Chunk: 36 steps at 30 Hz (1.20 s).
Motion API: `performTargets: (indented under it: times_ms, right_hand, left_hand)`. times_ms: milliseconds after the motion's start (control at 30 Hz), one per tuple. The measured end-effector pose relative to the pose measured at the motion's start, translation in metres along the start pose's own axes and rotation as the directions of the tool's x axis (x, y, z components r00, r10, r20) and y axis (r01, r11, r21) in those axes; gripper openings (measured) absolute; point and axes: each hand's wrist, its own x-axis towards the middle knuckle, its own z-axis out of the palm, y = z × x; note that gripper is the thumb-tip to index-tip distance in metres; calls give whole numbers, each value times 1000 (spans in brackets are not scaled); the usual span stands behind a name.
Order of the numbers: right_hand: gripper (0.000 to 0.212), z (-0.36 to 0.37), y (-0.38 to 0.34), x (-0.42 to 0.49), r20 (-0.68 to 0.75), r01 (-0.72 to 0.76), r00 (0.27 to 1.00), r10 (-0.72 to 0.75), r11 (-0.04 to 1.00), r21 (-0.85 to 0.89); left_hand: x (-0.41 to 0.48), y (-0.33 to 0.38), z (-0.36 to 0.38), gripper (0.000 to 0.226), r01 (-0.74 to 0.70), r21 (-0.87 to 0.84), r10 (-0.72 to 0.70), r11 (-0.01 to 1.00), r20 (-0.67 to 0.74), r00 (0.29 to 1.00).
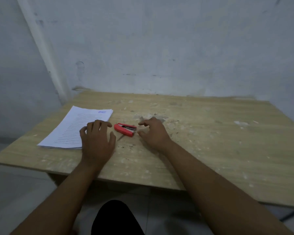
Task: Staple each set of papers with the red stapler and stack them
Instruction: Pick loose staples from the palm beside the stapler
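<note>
just between left hand [97,143] and right hand [154,133] lies the red stapler [124,130]; fingers [143,123] loose, empty.

In front of you stands a light wood-grain table [210,141], its top scuffed and flecked with pale chips and dark specks. Its far edge meets a blue-grey painted wall [159,48], stained and scratched. To your left a paler strip [41,48] runs up the wall. Pale tiled floor [15,184] shows below the table's near edge. The light is dim and even.
</note>
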Motion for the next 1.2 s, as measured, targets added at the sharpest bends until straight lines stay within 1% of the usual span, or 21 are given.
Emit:
performTargets:
  times_ms: [67, 167, 233, 300, 333, 400, 467, 500, 533, 600, 700, 733, 833, 1000, 1067, 1133, 1200]
  right_hand:
    - [31, -23, 20, -15, -48, 2, 999, -2, 1000, -15]
    - [22, -61, 53, -39, -94, -29, 995, 24, 998, -58]
    - [19, -90, 76, -56, -128, -76, 990, 65, 994, -82]
    - [17, -120, 99, -72, -167, -140, 978, 123, 986, -95]
    - [17, -134, 110, -80, -184, -173, 971, 152, 980, -104]
    - [17, -163, 136, -96, -209, -241, 955, 211, 962, -126]
    - [16, -186, 158, -106, -237, -301, 936, 261, 941, -153]
    - [16, -202, 174, -114, -253, -344, 920, 300, 926, -157]
    - [16, -216, 187, -121, -260, -381, 906, 335, 911, -156]
    - [21, -229, 203, -127, -262, -427, 886, 384, 894, -133]
    - [27, -242, 224, -133, -237, -462, 871, 429, 881, -103]
    - [27, -244, 229, -133, -233, -463, 871, 432, 881, -99]
    - [24, -246, 236, -131, -224, -433, 886, 405, 896, -94]
    - [9, -248, 235, -119, -171, -390, 916, 364, 908, -152]
    - [6, -249, 236, -114, -148, -381, 921, 359, 909, -168]
    - [5, -251, 234, -109, -119, -383, 923, 366, 904, -189]
    - [10, -251, 231, -104, -73, -383, 924, 376, 894, -232]
  left_hand:
    - [-3, 16, -7, 25, -21, -72, 19, 997, -22, 1000]
    - [-10, 60, -9, 22, -10, -292, -2, 956, -41, 999]
    - [-13, 101, -7, 24, -11, -473, 23, 881, 19, 1000]
    - [-17, 143, -4, 26, -22, -579, 90, 815, 88, 992]
    - [-20, 162, -2, 27, -5, -619, 113, 785, 135, 984]
    - [-29, 202, -4, 26, 109, -719, 125, 687, 265, 956]
    - [-39, 228, -5, 23, 283, -790, 117, 544, 406, 907]
    - [-43, 247, -4, 21, 335, -810, 133, 481, 445, 885]
    - [-46, 260, -1, 20, 361, -819, 147, 447, 466, 873]
    - [-46, 272, 2, 18, 393, -817, 163, 422, 495, 854]
    - [-42, 296, 5, 16, 462, -813, 154, 355, 538, 829]
    - [-41, 303, 4, 16, 481, -814, 149, 327, 547, 824]
    - [-39, 322, 7, 16, 507, -813, 138, 286, 558, 818]
    - [-37, 349, 17, 13, 559, -815, 138, 151, 577, 805]
    - [-32, 361, 22, 12, 623, -781, 132, 38, 622, 772]
    - [-24, 371, 31, 11, 698, -704, 129, -128, 686, 716]
    - [-14, 376, 38, 12, 739, -596, 135, -314, 743, 656]
